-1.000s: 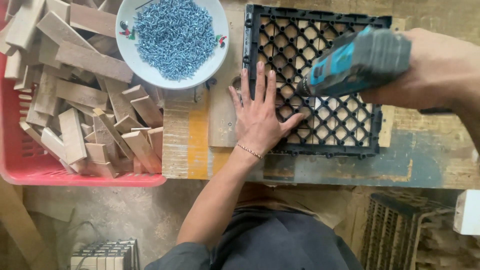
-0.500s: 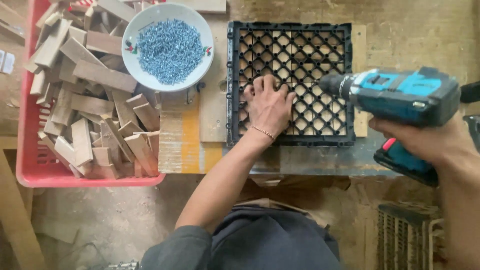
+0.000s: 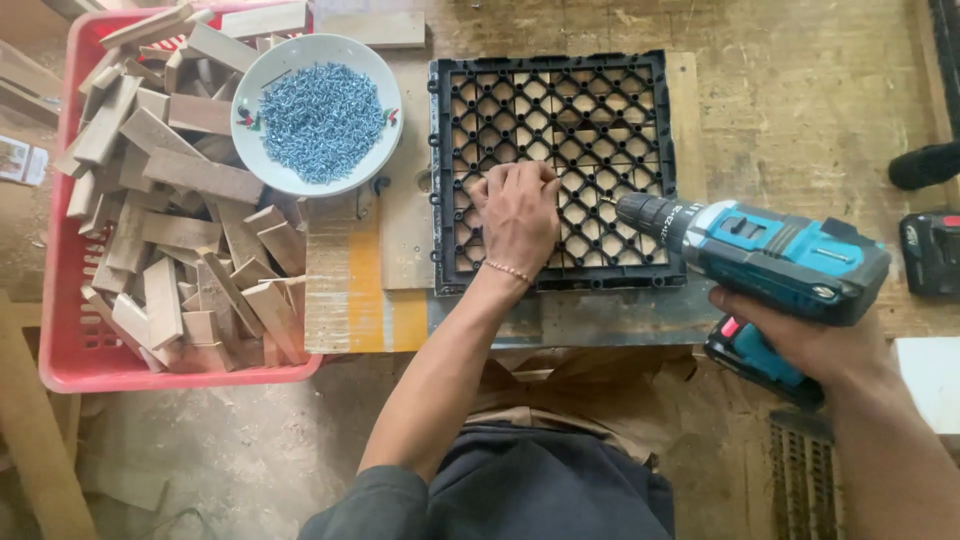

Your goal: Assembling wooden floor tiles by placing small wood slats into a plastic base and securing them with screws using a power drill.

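Left hand (image 3: 517, 212) fingers curled, pressing on black plastic grid (image 3: 556, 165) lying flat mid-worktop (image 3: 780, 110). Right hand (image 3: 810, 345) gripping blue cordless drill (image 3: 765, 255), bit pointing at grid beside left hand. Bowl of screws (image 3: 318, 115) left of grid.

Worn wooden workbench (image 3: 800, 100) seen from above, top scratched & dusty, w/ yellow paint patch (image 3: 385, 300) near front edge. Below it, dirty concrete floor (image 3: 230, 450) strewn w/ sawdust; timber plank (image 3: 40, 440) laid at left. Scene lit evenly, no hard shadows cast.
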